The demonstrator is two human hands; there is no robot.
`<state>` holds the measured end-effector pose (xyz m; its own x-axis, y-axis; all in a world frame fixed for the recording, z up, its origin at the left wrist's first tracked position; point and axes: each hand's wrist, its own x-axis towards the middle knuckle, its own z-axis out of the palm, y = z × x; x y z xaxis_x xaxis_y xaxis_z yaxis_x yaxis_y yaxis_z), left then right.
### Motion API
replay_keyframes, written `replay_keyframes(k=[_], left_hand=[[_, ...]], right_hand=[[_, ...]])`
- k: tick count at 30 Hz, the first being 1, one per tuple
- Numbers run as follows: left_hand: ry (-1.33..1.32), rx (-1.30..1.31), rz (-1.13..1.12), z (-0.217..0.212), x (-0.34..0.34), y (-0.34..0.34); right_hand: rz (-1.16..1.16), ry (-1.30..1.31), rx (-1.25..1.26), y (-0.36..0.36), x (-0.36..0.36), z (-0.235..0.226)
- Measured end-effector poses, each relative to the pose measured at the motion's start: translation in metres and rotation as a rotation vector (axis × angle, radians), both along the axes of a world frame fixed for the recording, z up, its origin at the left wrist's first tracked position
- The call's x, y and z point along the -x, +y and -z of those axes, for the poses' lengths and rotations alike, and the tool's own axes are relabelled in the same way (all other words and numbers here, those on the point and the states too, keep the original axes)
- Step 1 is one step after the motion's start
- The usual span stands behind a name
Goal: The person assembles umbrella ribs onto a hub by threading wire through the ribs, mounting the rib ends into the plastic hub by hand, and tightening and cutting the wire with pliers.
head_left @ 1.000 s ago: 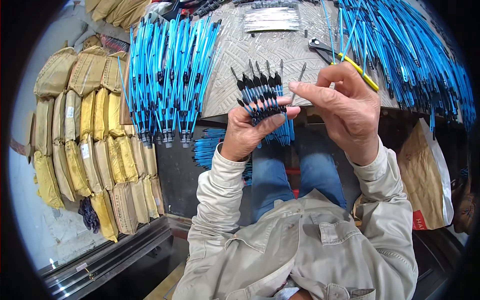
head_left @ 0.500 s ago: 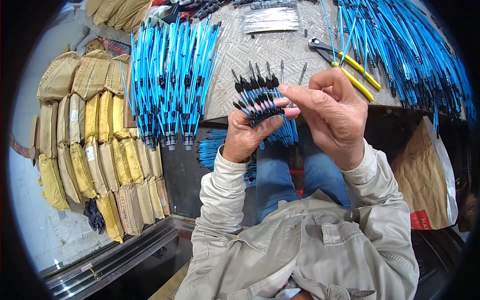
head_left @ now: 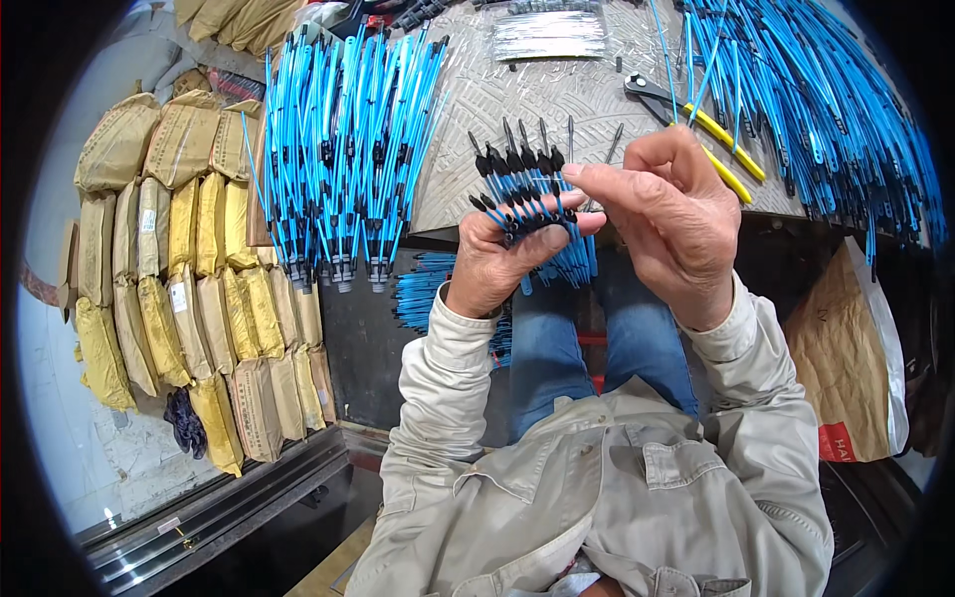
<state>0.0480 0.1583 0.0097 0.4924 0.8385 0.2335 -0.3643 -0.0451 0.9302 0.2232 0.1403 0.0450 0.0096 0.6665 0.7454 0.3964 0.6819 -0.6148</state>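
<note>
Right hand [head_left: 668, 221] shifted left onto bundle | left hand [head_left: 502, 261] grips blue rods [head_left: 532, 214] | right fingertips apparently pinching 1 tip

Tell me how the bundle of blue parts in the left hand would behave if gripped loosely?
The bundle is many thin separate pieces fanned in the left hand, so some would probably slip out. They look light and fairly stiff. The right hand pinches at their black tips.

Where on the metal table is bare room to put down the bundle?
Bare patch on the table: between the left blue pile and the pliers, below the silver strips. The right blue pile crowds the right side.
</note>
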Motion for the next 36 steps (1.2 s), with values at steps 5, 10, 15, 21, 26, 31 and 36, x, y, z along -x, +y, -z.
replay_keyframes(k=[5, 10, 15, 21, 26, 31, 36], left_hand=[[-0.012, 0.006, 0.011, 0.001, 0.001, 0.001], [0.005, 0.005, 0.034, -0.001, 0.003, 0.001], [0.011, -0.015, 0.005, -0.002, 0.001, 0.001], [0.034, 0.036, 0.006, 0.001, 0.004, 0.0], [0.006, 0.019, 0.011, -0.001, 0.001, 0.001], [0.011, 0.016, 0.007, 0.003, 0.005, 0.001], [0.043, 0.045, 0.016, 0.003, 0.006, 0.001]], right_hand=[[-0.002, -0.044, -0.016, 0.0, -0.004, -0.001], [0.023, -0.11, -0.039, 0.002, -0.004, -0.005], [0.049, -0.149, -0.047, 0.001, -0.004, -0.007], [0.091, -0.277, -0.089, 0.0, -0.002, -0.014], [0.043, -0.114, -0.075, 0.007, 0.001, -0.006], [0.126, -0.294, -0.084, 0.001, 0.0, -0.013], [0.116, -0.31, -0.107, 0.003, 0.002, -0.016]])
